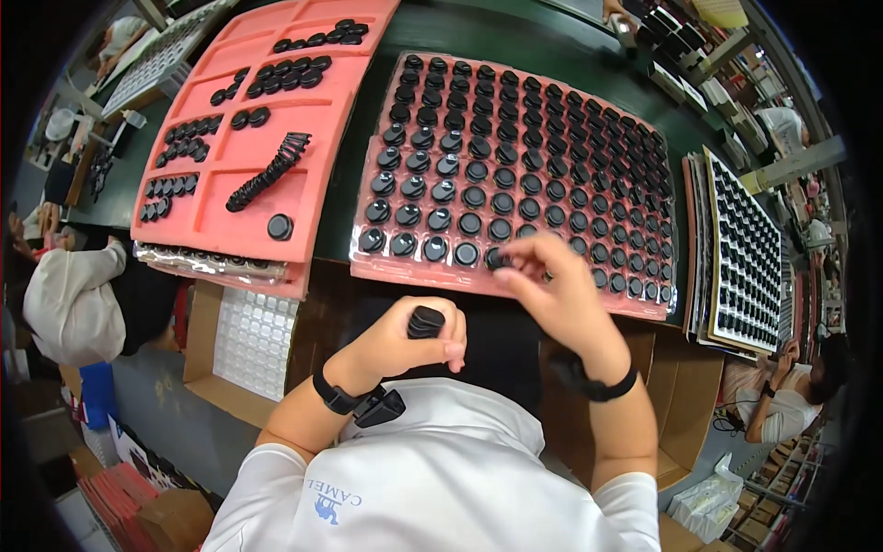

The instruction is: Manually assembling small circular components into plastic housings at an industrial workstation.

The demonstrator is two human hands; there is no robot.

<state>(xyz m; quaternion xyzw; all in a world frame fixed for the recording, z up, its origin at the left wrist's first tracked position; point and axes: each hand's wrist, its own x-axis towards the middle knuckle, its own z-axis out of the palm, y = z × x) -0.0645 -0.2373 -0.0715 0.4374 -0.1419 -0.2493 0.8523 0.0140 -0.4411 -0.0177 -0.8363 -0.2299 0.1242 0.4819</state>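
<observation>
A clear plastic tray over pink foam lies in front of me, filled with rows of small black round parts. Some parts at its left end have shiny tops. My left hand is closed around a short stack of black round caps, just off the tray's near edge. My right hand reaches over the near row, thumb and fingers bent at a black round part. Fingers partly cover that part; whether it is lifted from its pocket is hard to see.
To the left, a pink foam tray with compartments holds clusters of black caps, a curved stack and one loose cap. On the right stands a white tray of black parts. Cardboard boxes sit below the bench. Other people work on both sides.
</observation>
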